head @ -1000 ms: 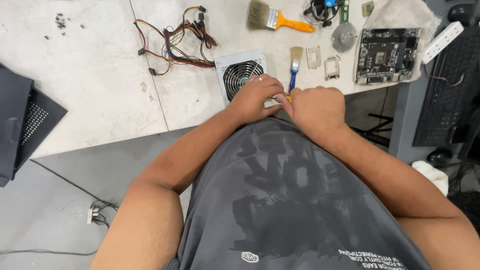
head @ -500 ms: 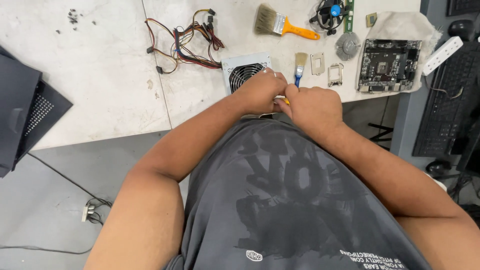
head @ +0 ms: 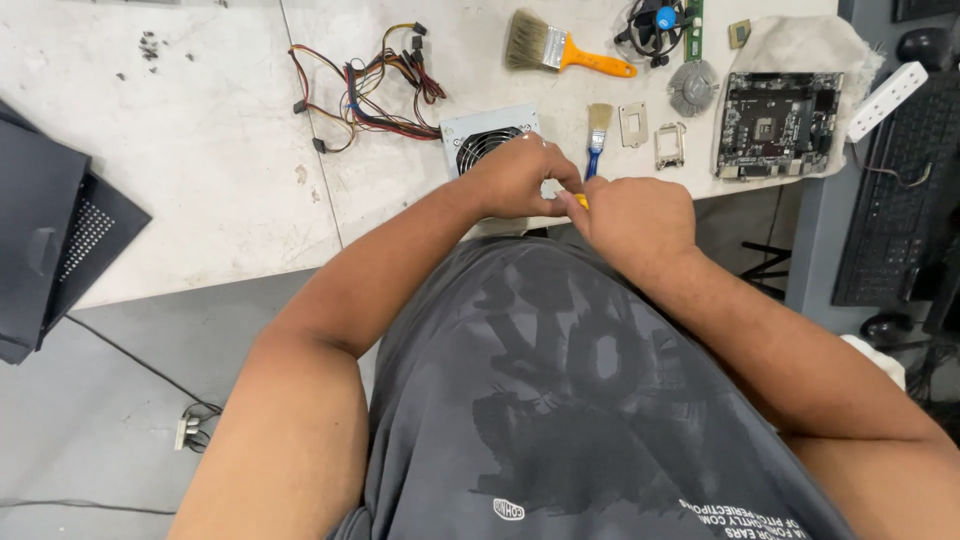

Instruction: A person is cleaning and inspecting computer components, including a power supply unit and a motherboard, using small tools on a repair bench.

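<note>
A grey power supply box (head: 478, 135) with a round fan grille lies near the table's front edge, with a bundle of coloured cables (head: 365, 85) trailing off to its left. My left hand (head: 520, 175) rests on the box's right side, fingers curled over it. My right hand (head: 635, 215) is closed around a tool with a yellow handle (head: 581, 201), of which only a sliver shows between the two hands. The tool's tip is hidden. A small blue-handled brush (head: 597, 135) lies just beyond my hands.
A large orange-handled brush (head: 560, 48), a cooler fan (head: 655, 22), a round heatsink (head: 692, 88), two metal brackets (head: 650, 135) and a motherboard (head: 778, 122) on a cloth lie on the white table (head: 200, 150). A black computer case panel (head: 50, 240) sits left, a keyboard (head: 900, 210) right.
My hands stay together at the power supply, with only slight shifts of the fingers. The view has shifted slightly.
</note>
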